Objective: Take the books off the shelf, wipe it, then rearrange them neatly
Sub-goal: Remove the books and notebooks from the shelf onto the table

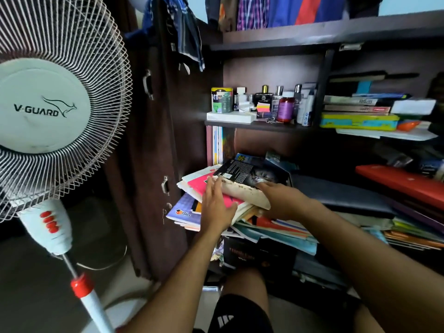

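Note:
A messy pile of books [264, 227] leans out of the lower compartment of a dark wooden shelf [252, 124]. On top lies a thick black-covered book [249, 175] with yellowed page edges, over a pink book [199, 183]. My left hand [216, 207] lies flat with straight fingers on the pink book, touching the black book's left edge. My right hand [278, 200] grips the black book's right side, fingers curled under its page edge. A few upright books [217, 145] stand at the compartment's left wall.
A white pedestal fan [55, 109] stands close on the left. Bottles and a tin [221, 99] crowd the middle shelf, beside stacked books [358, 111]. A red folder [403, 183] and more papers lie to the right. My knee [245, 284] is below the pile.

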